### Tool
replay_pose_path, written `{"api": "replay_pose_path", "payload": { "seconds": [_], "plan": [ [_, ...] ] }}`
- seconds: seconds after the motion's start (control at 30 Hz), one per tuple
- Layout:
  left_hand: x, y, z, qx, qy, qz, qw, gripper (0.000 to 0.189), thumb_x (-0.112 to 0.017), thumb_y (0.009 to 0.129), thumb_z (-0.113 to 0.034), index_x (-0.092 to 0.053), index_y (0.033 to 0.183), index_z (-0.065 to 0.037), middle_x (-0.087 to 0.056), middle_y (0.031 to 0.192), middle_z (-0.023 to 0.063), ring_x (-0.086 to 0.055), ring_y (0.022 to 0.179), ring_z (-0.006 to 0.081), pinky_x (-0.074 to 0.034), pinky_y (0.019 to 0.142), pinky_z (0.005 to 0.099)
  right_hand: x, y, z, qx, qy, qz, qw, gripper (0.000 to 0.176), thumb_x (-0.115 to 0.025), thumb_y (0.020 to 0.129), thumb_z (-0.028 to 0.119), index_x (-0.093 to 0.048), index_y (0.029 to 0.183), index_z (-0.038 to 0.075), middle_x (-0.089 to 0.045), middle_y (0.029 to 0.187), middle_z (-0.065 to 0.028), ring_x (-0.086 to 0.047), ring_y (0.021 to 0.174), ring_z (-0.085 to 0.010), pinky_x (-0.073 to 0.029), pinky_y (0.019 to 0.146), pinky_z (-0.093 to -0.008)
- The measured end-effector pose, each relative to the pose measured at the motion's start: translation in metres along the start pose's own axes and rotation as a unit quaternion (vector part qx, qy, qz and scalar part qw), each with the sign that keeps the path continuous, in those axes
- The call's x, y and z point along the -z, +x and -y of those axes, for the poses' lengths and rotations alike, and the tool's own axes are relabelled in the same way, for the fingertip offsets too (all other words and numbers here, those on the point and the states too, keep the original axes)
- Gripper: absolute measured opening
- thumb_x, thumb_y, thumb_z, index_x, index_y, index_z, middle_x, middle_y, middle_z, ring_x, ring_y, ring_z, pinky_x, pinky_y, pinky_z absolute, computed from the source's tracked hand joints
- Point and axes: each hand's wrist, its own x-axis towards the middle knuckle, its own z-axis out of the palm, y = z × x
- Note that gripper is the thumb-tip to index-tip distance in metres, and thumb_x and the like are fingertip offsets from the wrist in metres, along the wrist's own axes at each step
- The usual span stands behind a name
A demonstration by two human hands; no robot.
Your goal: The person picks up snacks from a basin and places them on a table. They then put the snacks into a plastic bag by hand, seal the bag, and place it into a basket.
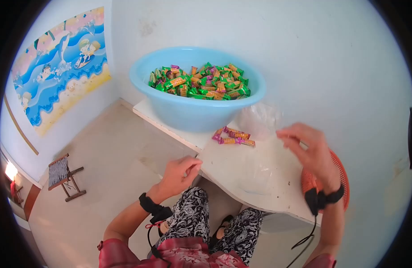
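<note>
A large light-blue basin [194, 111] full of green, orange and purple wrapped candies [201, 82] stands on the white table [228, 172]. Several purple and orange candies [235, 137] lie in front of it, beside a clear plastic bag [258, 120]. My left hand [181, 173] is near the table's front edge with its fingers curled together; whether it holds something small is hidden. Over the right part of the table is my right hand [306, 145], its thumb and forefinger apart and no object visible between them. Something thin and transparent [258, 176] lies on the table between my hands.
An orange-red plastic basket [342, 178] sits at the right, partly behind my right forearm. A small folding stool [65, 175] is on the floor at the left. A colourful sea-themed poster [63, 67] hangs on the left wall. Cables hang from both wristbands.
</note>
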Motion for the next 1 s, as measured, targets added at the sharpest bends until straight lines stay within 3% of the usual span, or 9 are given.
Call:
{"api": "replay_pose_path", "payload": {
  "seconds": [0.17,0.27,0.33,0.47,0.6,0.8,0.9,1.0],
  "plan": [
    [0.000,-0.029,0.029,0.020,-0.044,0.011,0.999,0.010,-0.071,0.099,-0.008,-0.071,0.109,-0.005,-0.072,0.088,0.0112,-0.069,0.068,0.0256,-0.055,0.062,0.0366,0.017,0.115,0.004,0.010,-0.079,0.131,0.988,0.022,-0.070,0.099,0.011,-0.078,0.118,0.004,-0.078,0.102,-0.0104,-0.069,0.080,-0.0234,-0.056,0.074,-0.0371],
    [0.001,-0.036,0.042,0.036,-0.071,0.017,0.997,0.011,-0.071,0.099,-0.008,-0.072,0.109,-0.004,-0.073,0.089,0.0110,-0.069,0.068,0.0270,-0.055,0.062,0.0369,0.008,0.172,-0.016,0.089,-0.167,0.202,0.961,0.030,-0.071,0.095,0.005,-0.077,0.124,0.005,-0.078,0.106,-0.0105,-0.072,0.089,-0.0226,-0.058,0.082,-0.0364],
    [0.004,-0.039,0.054,0.049,-0.069,0.021,0.996,0.012,-0.071,0.098,-0.008,-0.073,0.110,-0.004,-0.073,0.090,0.0111,-0.069,0.068,0.0272,-0.055,0.063,0.0366,-0.003,0.203,-0.015,0.084,-0.211,0.249,0.942,0.035,-0.071,0.094,0.006,-0.075,0.128,0.007,-0.077,0.114,-0.0121,-0.072,0.093,-0.0260,-0.058,0.086,-0.0401],
    [0.018,-0.044,0.074,0.095,-0.070,0.050,0.992,0.015,-0.069,0.099,-0.003,-0.072,0.113,0.000,-0.074,0.096,0.0127,-0.074,0.077,0.0244,-0.059,0.069,0.0336,-0.038,0.253,-0.006,0.049,-0.274,0.328,0.902,0.044,-0.072,0.090,0.007,-0.073,0.134,0.011,-0.074,0.125,-0.0097,-0.071,0.103,-0.0282,-0.057,0.092,-0.0446],
    [0.020,-0.060,0.097,0.105,-0.093,0.010,0.990,0.014,-0.069,0.098,-0.006,-0.072,0.112,-0.003,-0.074,0.094,0.0120,-0.070,0.070,0.0274,-0.057,0.064,0.0356,-0.068,0.275,-0.021,0.078,-0.295,0.381,0.873,0.048,-0.074,0.087,0.007,-0.074,0.134,0.015,-0.073,0.128,-0.0054,-0.071,0.105,-0.0283,-0.057,0.093,-0.0443],
    [0.028,-0.072,0.107,0.122,-0.085,0.020,0.989,0.016,-0.067,0.099,-0.003,-0.071,0.114,-0.001,-0.074,0.095,0.0124,-0.073,0.074,0.0258,-0.059,0.067,0.0339,-0.098,0.283,-0.043,0.165,-0.319,0.416,0.836,0.040,-0.077,0.087,0.010,-0.074,0.127,0.014,-0.074,0.123,-0.0030,-0.073,0.104,-0.0282,-0.058,0.090,-0.0445],
    [0.031,-0.071,0.105,0.121,-0.074,0.036,0.989,0.017,-0.065,0.100,0.002,-0.071,0.116,0.002,-0.074,0.095,0.0129,-0.077,0.079,0.0227,-0.061,0.070,0.0316,-0.088,0.288,-0.026,0.119,-0.324,0.381,0.858,0.034,-0.077,0.090,0.012,-0.074,0.124,0.010,-0.076,0.114,-0.0065,-0.073,0.097,-0.0285,-0.057,0.088,-0.0435],
    [0.027,-0.071,0.102,0.118,-0.071,0.042,0.990,0.017,-0.065,0.100,0.002,-0.071,0.116,0.002,-0.074,0.095,0.0130,-0.077,0.078,0.0222,-0.061,0.070,0.0316,-0.051,0.283,-0.009,0.101,-0.236,0.341,0.904,0.029,-0.075,0.094,0.013,-0.072,0.121,0.004,-0.076,0.103,-0.0087,-0.072,0.091,-0.0253,-0.057,0.085,-0.0398]
  ]
}}
